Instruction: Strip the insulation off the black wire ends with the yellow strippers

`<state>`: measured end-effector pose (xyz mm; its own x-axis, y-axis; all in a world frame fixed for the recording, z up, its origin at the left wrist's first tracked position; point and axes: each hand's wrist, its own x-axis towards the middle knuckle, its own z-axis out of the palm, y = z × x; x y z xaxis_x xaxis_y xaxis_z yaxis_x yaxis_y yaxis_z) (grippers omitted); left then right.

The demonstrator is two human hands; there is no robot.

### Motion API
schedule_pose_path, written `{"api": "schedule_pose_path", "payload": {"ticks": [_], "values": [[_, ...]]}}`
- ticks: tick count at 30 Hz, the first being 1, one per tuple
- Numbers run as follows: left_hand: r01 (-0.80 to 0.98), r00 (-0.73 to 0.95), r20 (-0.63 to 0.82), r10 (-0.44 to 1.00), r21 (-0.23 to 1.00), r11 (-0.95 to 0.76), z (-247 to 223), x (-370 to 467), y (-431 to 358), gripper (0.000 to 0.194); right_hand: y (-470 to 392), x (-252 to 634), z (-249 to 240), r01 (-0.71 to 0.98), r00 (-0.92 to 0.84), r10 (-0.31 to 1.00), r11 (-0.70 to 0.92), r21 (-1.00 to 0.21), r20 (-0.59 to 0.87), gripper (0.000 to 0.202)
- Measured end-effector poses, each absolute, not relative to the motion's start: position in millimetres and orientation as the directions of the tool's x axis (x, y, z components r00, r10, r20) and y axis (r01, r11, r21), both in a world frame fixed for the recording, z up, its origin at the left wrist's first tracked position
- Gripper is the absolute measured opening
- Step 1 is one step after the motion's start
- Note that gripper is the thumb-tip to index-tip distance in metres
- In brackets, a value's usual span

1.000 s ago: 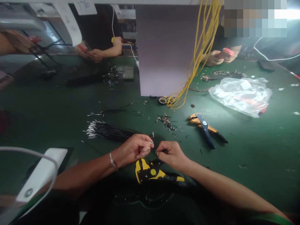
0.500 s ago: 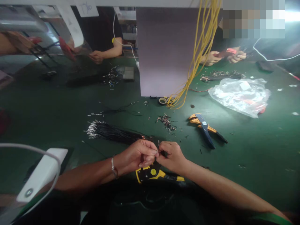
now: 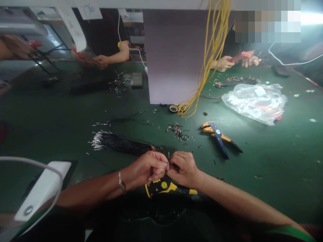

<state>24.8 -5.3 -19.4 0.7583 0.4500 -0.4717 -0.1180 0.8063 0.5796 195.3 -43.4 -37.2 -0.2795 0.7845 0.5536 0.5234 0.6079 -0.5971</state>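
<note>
The green desk (image 3: 264,158) carries everything here. Its only container is a clear plastic bag (image 3: 254,101), lying far to the right of and beyond the black wire bundle (image 3: 121,144); it holds pale and reddish pieces too blurred to name. That bundle is a long sheaf of thin black wires with bare metallic tips fanned at its left end. To its right, past a small heap of wire scraps (image 3: 178,131), lies a stripping tool with orange and blue handles (image 3: 219,137). Just nearer than the bundle's right end, a yellow and black stripping tool (image 3: 164,187) lies partly under the person's hands.

The left hand (image 3: 148,166) and right hand (image 3: 185,168) meet fingertip to fingertip just below the bundle's right end, both pinched shut on one thin black wire (image 3: 168,162). Only a short dark stretch with a small upright tip shows between the fingertips; finer detail is too small to tell.
</note>
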Motion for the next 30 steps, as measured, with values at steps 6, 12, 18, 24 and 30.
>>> {"api": "schedule_pose_path", "payload": {"ticks": [6,12,18,24,30], "values": [[-0.1,0.732,-0.5,0.462,0.592,0.8,-14.3,25.6,-3.0,0.004,-44.6,195.4,-37.5,0.556,-0.259,0.806,0.575,-0.6,0.532,0.015],[-0.158,0.67,-0.513,0.536,0.608,0.778,-14.3,24.1,7.6,0.005,-44.9,197.1,-36.8,0.561,-0.221,0.844,0.521,-0.644,0.49,0.016],[-0.163,0.618,-0.521,0.589,0.648,0.744,-15.2,20.8,17.8,0.008,-49.3,193.0,-35.6,0.469,-0.293,0.809,0.586,-0.661,0.51,0.014],[-0.137,0.65,-0.492,0.579,0.674,0.726,-8.2,22.2,12.7,0.006,-44.5,198.0,-37.0,0.468,-0.191,0.93,0.366,-0.804,0.313,0.014],[-0.146,0.621,-0.498,0.605,0.685,0.713,-7.0,22.3,12.8,0.008,-40.9,203.1,-36.5,0.384,-0.138,0.973,0.226,-0.895,0.186,0.014]]}}
